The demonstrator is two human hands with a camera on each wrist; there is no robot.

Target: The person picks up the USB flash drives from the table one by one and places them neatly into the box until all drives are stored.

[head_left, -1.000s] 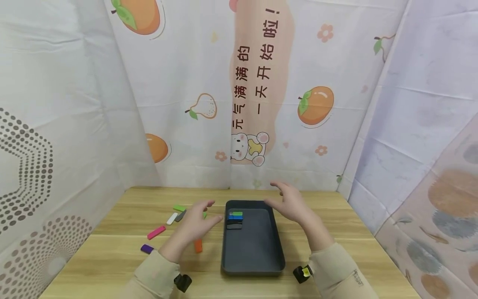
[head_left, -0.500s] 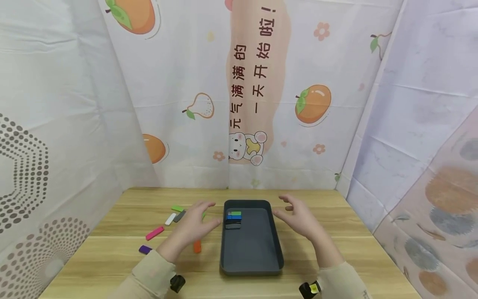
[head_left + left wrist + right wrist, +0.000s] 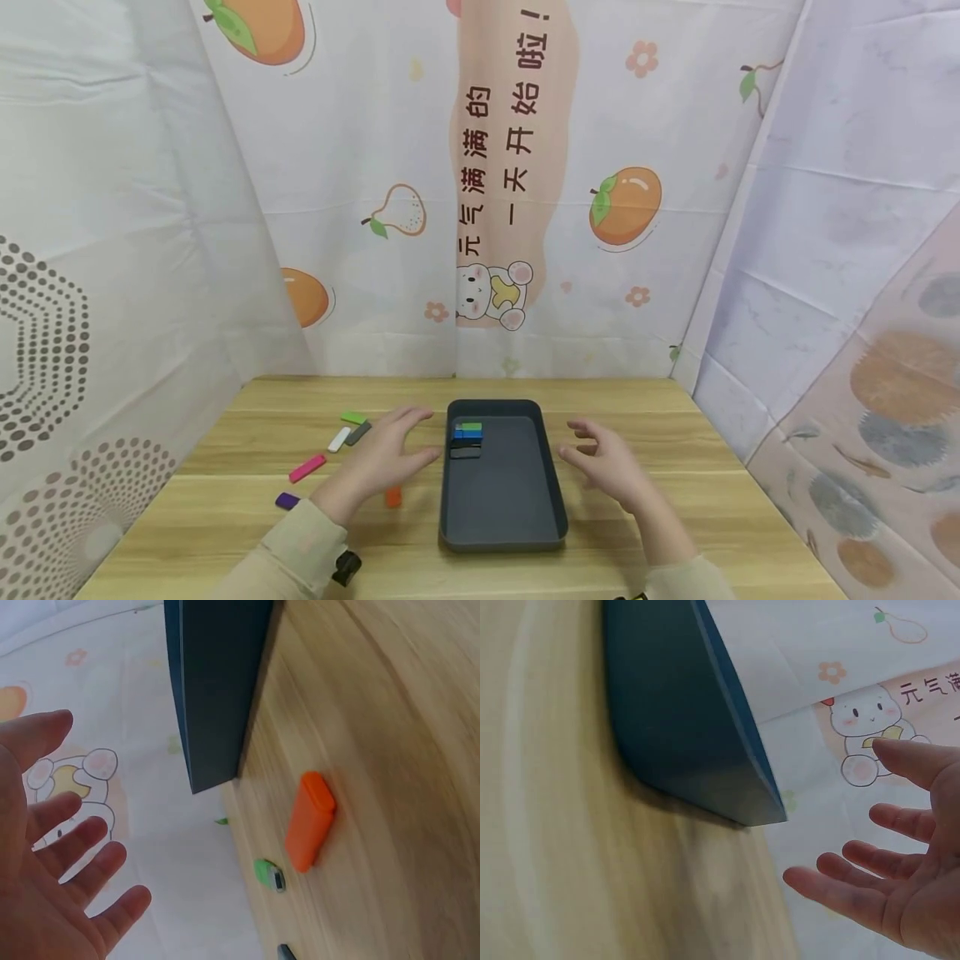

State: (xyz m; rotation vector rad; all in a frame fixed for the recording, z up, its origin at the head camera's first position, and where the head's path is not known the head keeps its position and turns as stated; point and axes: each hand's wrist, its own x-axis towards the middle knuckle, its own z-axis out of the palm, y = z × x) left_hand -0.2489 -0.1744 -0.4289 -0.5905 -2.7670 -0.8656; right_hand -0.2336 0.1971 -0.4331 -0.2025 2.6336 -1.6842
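Note:
A dark grey tray point(image 3: 502, 500) lies on the table between my hands. Grouped at its far left are several small flash drives, among them a blue one point(image 3: 468, 434) and a grey one point(image 3: 466, 453). My left hand point(image 3: 382, 454) hovers left of the tray with fingers spread, holding nothing. Below it on the table lies an orange flash drive point(image 3: 310, 823), with a green flash drive point(image 3: 268, 875) showing a metal plug farther back. To the right of the tray, my right hand point(image 3: 609, 467) is also raised, its fingers loosely bent and nothing in them.
Left of my left hand lie a pink flash drive point(image 3: 307, 468), a purple one point(image 3: 287, 501), a white one point(image 3: 339, 439), a dark grey one point(image 3: 358, 432) and a green one point(image 3: 354, 417). A printed curtain point(image 3: 375, 333) hangs behind the wooden table point(image 3: 622, 400).
My right hand has moved from above the tray's far right corner to the right and nearer to me. The left hand has hardly moved, and the whole head view has shifted slightly.

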